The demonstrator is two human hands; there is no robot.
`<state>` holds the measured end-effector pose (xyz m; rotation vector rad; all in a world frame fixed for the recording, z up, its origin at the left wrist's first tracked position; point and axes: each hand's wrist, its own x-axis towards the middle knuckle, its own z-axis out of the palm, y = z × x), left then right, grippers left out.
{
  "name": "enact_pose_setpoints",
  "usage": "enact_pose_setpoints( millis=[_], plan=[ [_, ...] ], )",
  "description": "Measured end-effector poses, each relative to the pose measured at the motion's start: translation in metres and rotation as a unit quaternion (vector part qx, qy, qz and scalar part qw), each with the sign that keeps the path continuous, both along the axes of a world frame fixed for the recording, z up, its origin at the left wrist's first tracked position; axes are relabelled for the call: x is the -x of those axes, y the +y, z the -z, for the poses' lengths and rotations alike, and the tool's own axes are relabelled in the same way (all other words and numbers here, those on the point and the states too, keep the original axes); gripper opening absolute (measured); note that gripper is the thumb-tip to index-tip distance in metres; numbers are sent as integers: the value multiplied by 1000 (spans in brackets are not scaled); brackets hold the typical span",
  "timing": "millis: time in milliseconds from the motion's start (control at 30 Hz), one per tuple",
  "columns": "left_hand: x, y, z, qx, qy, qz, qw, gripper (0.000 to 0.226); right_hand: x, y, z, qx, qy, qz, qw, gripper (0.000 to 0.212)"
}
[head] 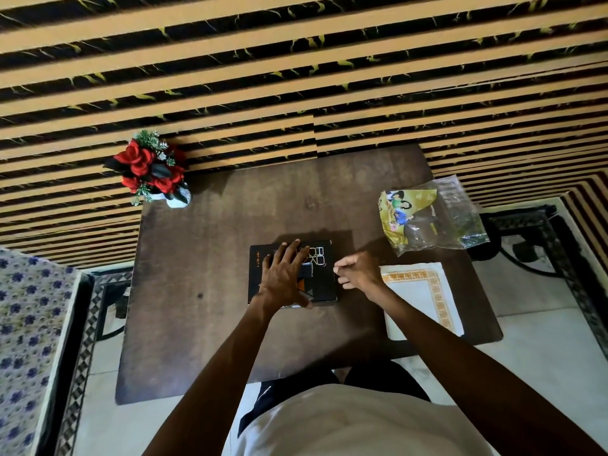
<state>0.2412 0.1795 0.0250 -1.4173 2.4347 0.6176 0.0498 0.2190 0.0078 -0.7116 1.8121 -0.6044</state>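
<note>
Black box (321, 284): lies flat on the dark brown table (210, 258), roughly at its middle and slightly toward the near edge. White lettering shows on its top, at the far right corner.

Left hand (283, 278): laid palm-down on the box lid, fingers straight and spread toward the far side, thumb out at the near edge. It presses on the lid and grasps nothing.

Right hand (358, 271): held just beside the right edge of the box, fingers curled inward, thumb and forefinger tips drawn close together at that edge. Whether they pinch anything or touch the box cannot be told.

Other items on the table — all clear of both hands:
- A vase of red roses (148, 169) at the far left corner, against the striped wall.
- A clear plastic bag (437, 218) with a yellow printed packet inside, far right.
- A white cloth with an orange border (421, 301), near right, partly under the right forearm.

A blue-flowered fabric (23, 324) lies off the table to the left.
</note>
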Motion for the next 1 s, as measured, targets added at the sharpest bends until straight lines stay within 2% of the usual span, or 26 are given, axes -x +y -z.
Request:
enact_pose_setpoints(
  millis=[267, 467, 633, 767, 1000],
  plan=[
    [0, 0, 0, -7, -4, 2, 1000, 133, 2, -2, 7, -32, -77, 65, 994, 20],
    [0, 0, -2, -2, -11, 5, 1000, 132, 0, -1, 0, -21, -65, 49, 996, 20],
    [0, 0, -4, 1, -17, 6, 1000, 132, 0, -4, -1, 11, 76, 12, 997, 20],
    [-1, 1, -4, 0, -17, 5, 1000, 131, 1, -2, -1, 21, 145, -11, 989, 19],
    [0, 1, -1, -7, -18, 8, 1000, 128, 1, 10, -5, 96, 293, -69, 949, 26]
  ],
)
